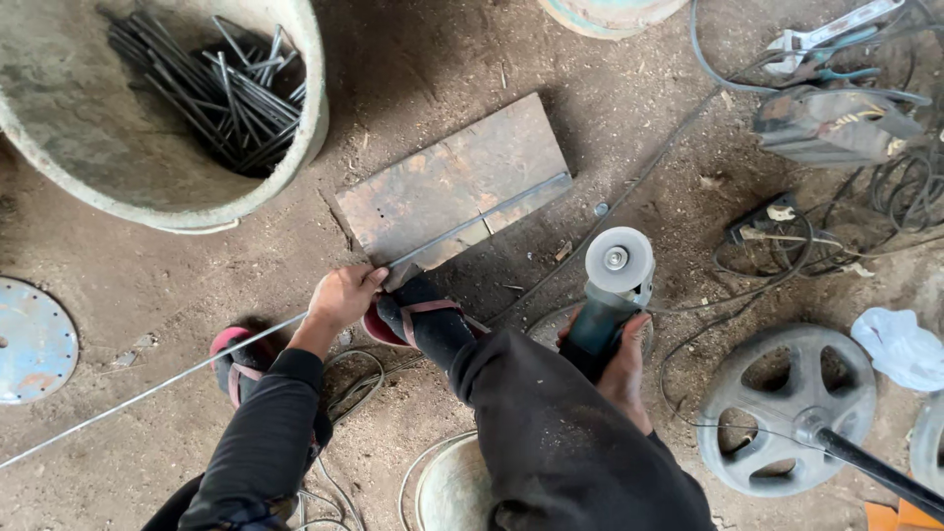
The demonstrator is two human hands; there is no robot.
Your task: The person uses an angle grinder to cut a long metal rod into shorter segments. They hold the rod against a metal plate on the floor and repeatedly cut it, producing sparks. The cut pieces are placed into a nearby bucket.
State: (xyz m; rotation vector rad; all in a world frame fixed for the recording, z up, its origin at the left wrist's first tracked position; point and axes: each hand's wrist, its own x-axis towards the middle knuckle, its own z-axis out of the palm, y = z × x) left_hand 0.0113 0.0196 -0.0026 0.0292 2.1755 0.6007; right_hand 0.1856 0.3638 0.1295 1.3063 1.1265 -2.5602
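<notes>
The left hand [342,295] is clenched around a thin rod [197,366], pinning it at the near edge of the rusty plate [447,182]; the rod runs slantwise across the plate and out past its left. A sandalled foot [418,320] presses just beside that hand. Right of the plate, the right hand [618,369] grips a grinder [612,285], disc facing up. A tub [285,167] of cut rods [221,93] stands left of the plate.
</notes>
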